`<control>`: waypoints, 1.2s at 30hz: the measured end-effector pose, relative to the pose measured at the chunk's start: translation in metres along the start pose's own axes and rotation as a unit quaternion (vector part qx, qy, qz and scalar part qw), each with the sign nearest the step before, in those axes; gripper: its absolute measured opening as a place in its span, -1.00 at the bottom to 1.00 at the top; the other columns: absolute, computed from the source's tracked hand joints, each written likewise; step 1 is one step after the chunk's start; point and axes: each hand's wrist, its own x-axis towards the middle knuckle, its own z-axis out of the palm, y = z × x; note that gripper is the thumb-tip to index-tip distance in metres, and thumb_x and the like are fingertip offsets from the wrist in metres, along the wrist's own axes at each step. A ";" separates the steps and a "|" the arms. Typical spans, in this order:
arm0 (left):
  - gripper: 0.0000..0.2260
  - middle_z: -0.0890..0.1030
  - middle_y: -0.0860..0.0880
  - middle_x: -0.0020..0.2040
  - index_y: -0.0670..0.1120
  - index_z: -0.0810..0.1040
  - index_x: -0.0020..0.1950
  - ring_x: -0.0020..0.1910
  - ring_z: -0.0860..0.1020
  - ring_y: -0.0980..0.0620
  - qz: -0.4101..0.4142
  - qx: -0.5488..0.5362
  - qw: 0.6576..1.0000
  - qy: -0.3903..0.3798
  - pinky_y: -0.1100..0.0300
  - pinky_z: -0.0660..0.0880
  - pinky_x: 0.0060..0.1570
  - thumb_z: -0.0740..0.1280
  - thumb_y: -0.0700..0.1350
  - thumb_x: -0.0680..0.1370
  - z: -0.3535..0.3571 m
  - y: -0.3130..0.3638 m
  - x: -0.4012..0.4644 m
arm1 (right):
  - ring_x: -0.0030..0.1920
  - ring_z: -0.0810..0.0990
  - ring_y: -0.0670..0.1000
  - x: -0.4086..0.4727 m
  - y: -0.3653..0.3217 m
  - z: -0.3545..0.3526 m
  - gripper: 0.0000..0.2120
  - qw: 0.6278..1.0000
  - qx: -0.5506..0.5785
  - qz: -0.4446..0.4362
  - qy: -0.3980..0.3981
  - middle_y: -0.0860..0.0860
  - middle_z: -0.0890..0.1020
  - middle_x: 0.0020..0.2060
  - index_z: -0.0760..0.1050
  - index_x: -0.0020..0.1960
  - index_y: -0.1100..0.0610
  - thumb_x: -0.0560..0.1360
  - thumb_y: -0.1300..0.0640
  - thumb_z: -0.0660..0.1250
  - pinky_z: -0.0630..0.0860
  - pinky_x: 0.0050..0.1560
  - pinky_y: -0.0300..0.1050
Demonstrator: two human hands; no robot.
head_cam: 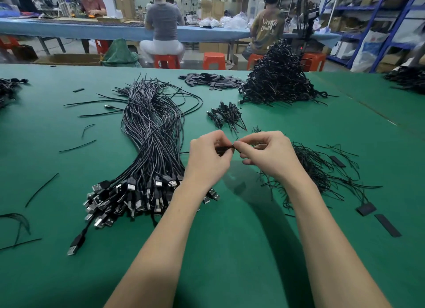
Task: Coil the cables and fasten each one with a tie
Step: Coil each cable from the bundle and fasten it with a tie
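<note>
Green surface (pixel 230 250) carries all stock. Left hand (pixel 208 157) grips a small coiled cable (pixel 221 150) above it; right hand (pixel 264 153) pinches the tie (pixel 234 146) at the coil's edge, judged a twist to fasten. Uncoiled cables (pixel 149 135) lie just left, ties (pixel 322 169) just right, both within reach. Finished coils (pixel 278 82) are heaped farther back.

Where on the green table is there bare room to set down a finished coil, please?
The widest bare patch of the green table lies near you, between your forearms, just right of the USB cable bundle. Another lies far right, beyond the loose ties. It is crowded around the finished pile and small coil cluster.
</note>
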 end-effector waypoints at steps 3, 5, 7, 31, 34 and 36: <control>-0.88 0.67 0.09 -0.27 -0.02 0.58 -0.22 -0.22 0.64 0.17 0.032 0.021 0.999 0.005 0.21 0.58 -0.14 0.45 -0.21 0.46 0.003 0.002 0.000 | -0.39 0.71 -0.05 0.001 -0.003 0.000 -0.92 1.000 -0.009 -0.018 0.023 -0.18 0.69 -0.39 0.72 -0.21 0.00 0.46 0.10 0.55 0.71 -0.08 0.06; -0.90 0.66 0.08 -0.27 -0.05 0.58 -0.20 -0.22 0.63 0.13 0.042 0.028 0.999 0.011 0.13 0.58 -0.12 0.44 -0.22 0.47 0.004 0.000 -0.002 | -0.40 0.71 -0.04 0.001 -0.003 0.002 -0.91 0.999 -0.014 -0.026 0.026 -0.15 0.69 -0.38 0.71 -0.21 0.02 0.47 0.13 0.55 0.71 -0.13 0.05; -0.89 0.65 0.04 -0.26 -0.06 0.54 -0.17 -0.20 0.63 0.04 0.061 0.049 0.997 0.017 0.06 0.57 -0.12 0.40 -0.23 0.49 0.005 0.002 -0.004 | -0.40 0.70 -0.05 0.002 -0.002 0.005 -0.90 0.999 -0.013 -0.033 0.027 -0.10 0.70 -0.38 0.70 -0.21 0.06 0.48 0.17 0.52 0.71 -0.19 -0.02; -0.80 0.70 -0.01 -0.08 -0.09 0.58 0.05 -0.08 0.63 0.09 -0.193 -0.472 0.858 -0.059 0.28 0.51 -0.03 0.41 -0.34 0.52 -0.005 0.014 0.010 | -0.35 0.51 -0.16 0.003 -0.003 0.027 -0.94 0.967 0.247 0.017 0.062 -0.09 0.58 -0.31 0.58 -0.08 0.13 0.56 0.25 0.41 0.53 -0.35 -0.29; -0.77 0.71 0.03 -0.08 -0.05 0.63 0.01 -0.02 0.64 0.09 -0.066 -0.379 0.921 -0.061 0.26 0.52 0.07 0.47 -0.35 0.47 -0.012 0.010 0.009 | -0.47 0.50 -0.11 0.002 -0.013 0.010 -0.91 0.713 0.629 0.282 -0.129 0.02 0.54 -0.28 0.54 -0.09 0.26 0.41 0.29 0.40 0.42 -0.55 -0.39; -0.79 0.71 0.00 -0.11 -0.06 0.64 -0.01 -0.05 0.64 0.05 -0.082 -0.385 0.916 -0.072 0.20 0.54 0.09 0.47 -0.34 0.47 -0.015 0.009 0.010 | -0.47 0.52 -0.11 0.001 -0.015 0.007 -0.94 0.701 0.622 0.307 -0.165 0.03 0.55 -0.28 0.55 -0.11 0.26 0.43 0.28 0.39 0.42 -0.57 -0.39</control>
